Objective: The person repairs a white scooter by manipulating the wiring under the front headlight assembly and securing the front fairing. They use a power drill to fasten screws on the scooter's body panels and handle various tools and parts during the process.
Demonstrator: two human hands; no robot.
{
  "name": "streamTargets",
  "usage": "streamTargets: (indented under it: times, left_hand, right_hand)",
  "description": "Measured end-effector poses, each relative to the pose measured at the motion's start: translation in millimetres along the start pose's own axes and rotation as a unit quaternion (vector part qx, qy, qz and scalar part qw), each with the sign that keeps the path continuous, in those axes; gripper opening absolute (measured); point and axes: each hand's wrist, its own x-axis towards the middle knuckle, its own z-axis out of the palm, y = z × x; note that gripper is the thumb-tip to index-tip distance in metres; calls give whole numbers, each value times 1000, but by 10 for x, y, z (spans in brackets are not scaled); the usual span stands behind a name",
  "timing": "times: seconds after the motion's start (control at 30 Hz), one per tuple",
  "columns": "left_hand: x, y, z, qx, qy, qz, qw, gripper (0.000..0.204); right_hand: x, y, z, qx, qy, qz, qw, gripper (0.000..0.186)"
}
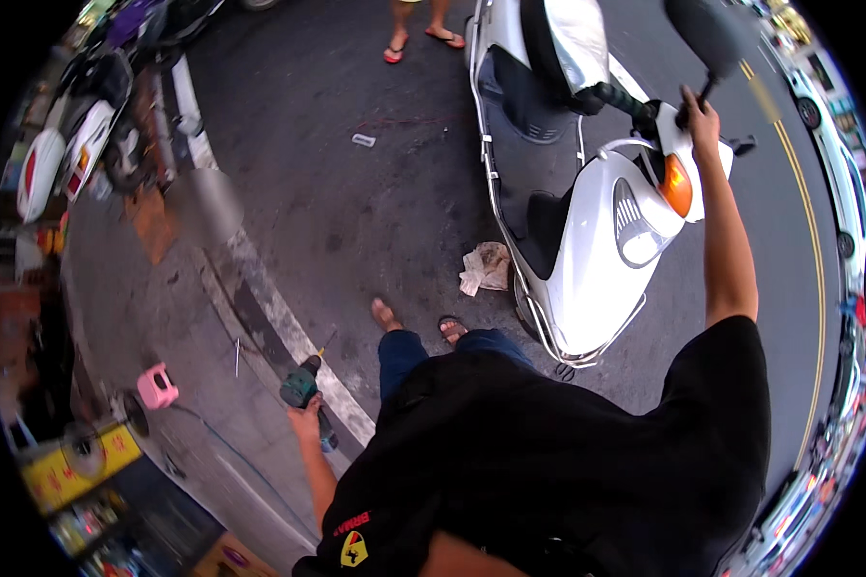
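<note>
My left hand [306,421] is closed round the grip of a dark green cordless drill [299,388], held low at my left side with its long bit pointing up and away from me. On the right stands a white scooter [595,260] with an orange turn signal [677,188]. My right arm is stretched out to it, and my right hand [701,121] is closed round the lower stem of its black mirror [707,37]. The mirror sits upright above the handlebar.
A crumpled rag [487,268] lies by the scooter's front wheel. Left of me are a thin metal tool [238,357] and a pink object [158,386] near a hose. Another person's feet in red flip-flops [394,50] stand ahead. Parked scooters [89,144] line the far left.
</note>
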Motion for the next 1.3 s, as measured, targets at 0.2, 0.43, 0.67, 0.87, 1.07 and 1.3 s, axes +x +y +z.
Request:
streamTargets:
  times: [0.2, 0.43, 0.67, 0.87, 1.07, 1.3]
  left_hand:
    - [1950, 1516, 645, 97, -189, 32, 977, 30]
    - [3132, 3133, 2363, 163, -398, 245, 869, 17]
    - [3244, 3895, 4568, 111, -598, 153, 779, 18]
    - [3033, 4050, 5761, 88, -666, 72, 737, 23]
    - [3116, 4184, 6721, 63, -737, -62, 670, 27]
    - [3903, 4348, 7740, 89, -826, -172, 529, 34]
  right_hand:
    - [-500, 20, -64, 74, 194, -6, 978, 35]
    - [-1656, 380, -64, -114, 400, 60, 907, 26]
    - [-2430, 690, 1398, -293, 282, 148, 902, 26]
    - [-1528, 433, 2217, -230, 146, 203, 940, 16]
    - [-1202, 1442, 3409, -154, 96, 356, 917, 16]
    - [429, 2382, 5236, -98, -38, 79, 991, 22]
